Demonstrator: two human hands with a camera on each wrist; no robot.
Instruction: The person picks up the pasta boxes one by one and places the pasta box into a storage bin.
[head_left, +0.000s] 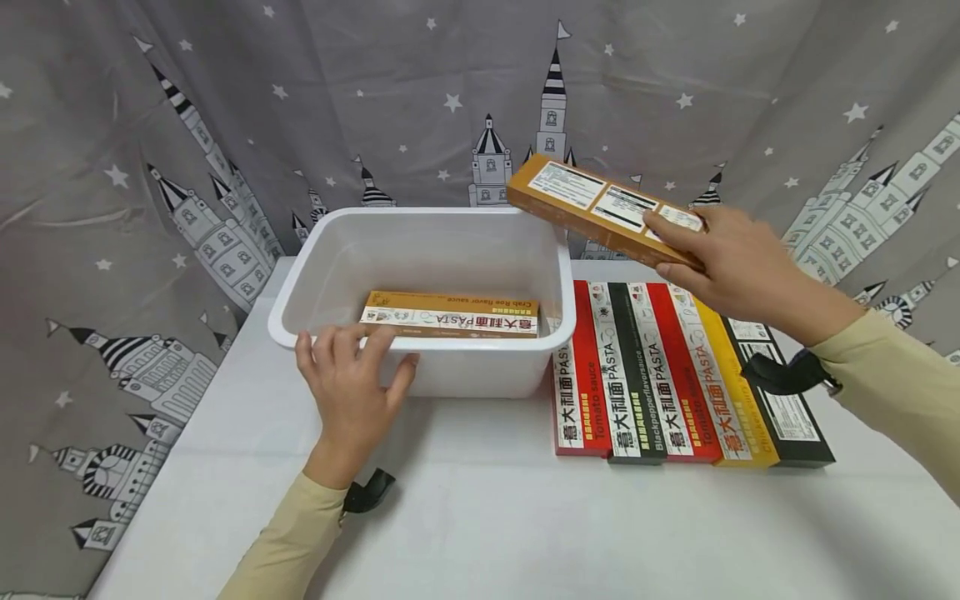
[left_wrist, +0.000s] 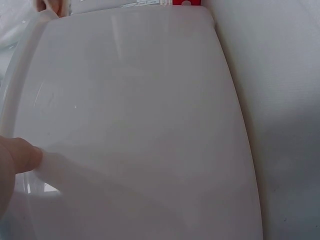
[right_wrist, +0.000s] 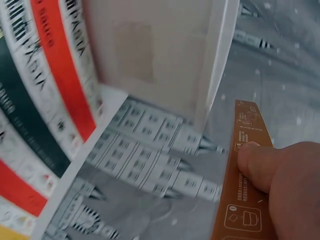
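Observation:
My right hand (head_left: 738,258) grips one end of an orange-brown pasta box (head_left: 592,204), held up in the air with its far end over the right rim of a white plastic bin (head_left: 465,367). In the right wrist view the thumb (right_wrist: 260,162) presses along the narrow side of that box. My left hand (head_left: 352,379) holds the bin's front rim, fingers over the edge and thumb (left_wrist: 25,155) against the outer wall. Inside the bin lies another orange pasta box (head_left: 450,315), labelled crab roe flavor sauce.
Right of the bin, several pasta boxes lie side by side on the white table (head_left: 480,517): red tomato sauce (head_left: 592,375), green-black blackpepper (head_left: 637,375), yellow (head_left: 738,383) and a black one (head_left: 798,417) showing its label side. A grey castle-print curtain (head_left: 420,83) hangs behind.

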